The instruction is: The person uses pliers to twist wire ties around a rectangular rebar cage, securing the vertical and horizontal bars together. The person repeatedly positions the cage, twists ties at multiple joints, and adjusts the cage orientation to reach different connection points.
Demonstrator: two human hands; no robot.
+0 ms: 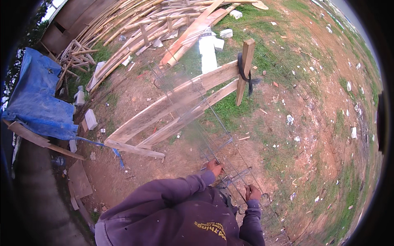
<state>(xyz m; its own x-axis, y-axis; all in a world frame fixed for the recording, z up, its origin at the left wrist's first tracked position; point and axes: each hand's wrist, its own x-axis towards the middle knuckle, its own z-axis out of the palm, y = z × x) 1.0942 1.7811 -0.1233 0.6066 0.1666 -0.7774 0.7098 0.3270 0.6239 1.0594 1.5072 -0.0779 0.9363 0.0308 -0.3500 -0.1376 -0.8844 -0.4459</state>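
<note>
A long, narrow rebar cage (239,159) of thin steel bars with bent square stirrups slants in front of my body, from the wooden trestle toward the lower right. My left hand (214,167) is at its left side with the fingers pinched together; what they hold is too small to make out. Farther right and nearer to me, my right hand (252,192) is closed around a bar of the cage beside a stirrup. The cage lies across the wooden plank trestle (156,117), and a hazy smear blurs part of that crossing.
Black tie wire (245,74) hangs looped on the trestle's upright post (246,57). Bamboo poles and boards (135,33) are piled at the back left. A blue tarp (35,94) hangs at the left, near pale blocks (90,119). Litter dots the grass and dirt at right.
</note>
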